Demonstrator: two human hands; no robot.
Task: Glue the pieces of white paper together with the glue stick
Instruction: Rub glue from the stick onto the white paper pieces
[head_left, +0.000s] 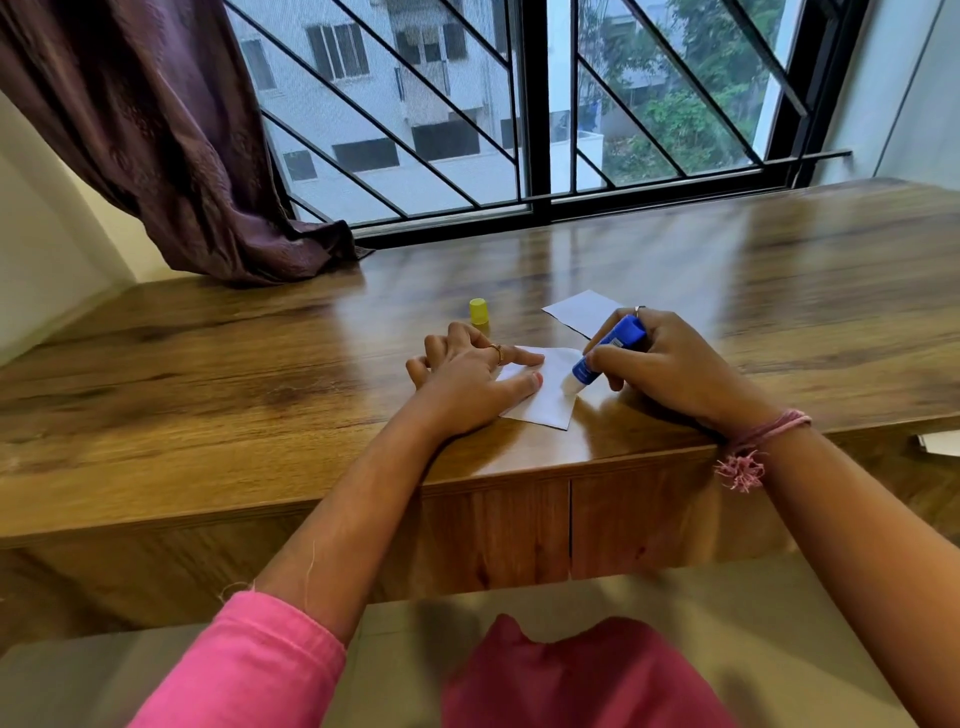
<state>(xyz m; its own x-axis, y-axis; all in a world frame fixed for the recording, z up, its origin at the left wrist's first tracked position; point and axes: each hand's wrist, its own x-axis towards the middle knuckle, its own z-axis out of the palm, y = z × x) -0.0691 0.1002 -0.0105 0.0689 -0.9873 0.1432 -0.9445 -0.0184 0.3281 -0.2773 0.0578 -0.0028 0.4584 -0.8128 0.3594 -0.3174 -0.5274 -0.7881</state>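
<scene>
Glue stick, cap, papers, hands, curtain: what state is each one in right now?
Glue stick: uncapped, tilted, white tip down on the near paper.
Yellow cap: off, standing alone on the table.
Near paper: flat, pinned by the left hand.
Far paper: lying flat, untouched.
Left hand: fingers straight, pressing the paper.
Right hand: gripping the glue stick.
Curtain: drawn aside, its end resting on the table.

Blue glue stick (608, 353) uncapped, tilted, white tip on near white paper (545, 395), second paper (582, 312) behind, yellow cap (479, 312) upright.
</scene>
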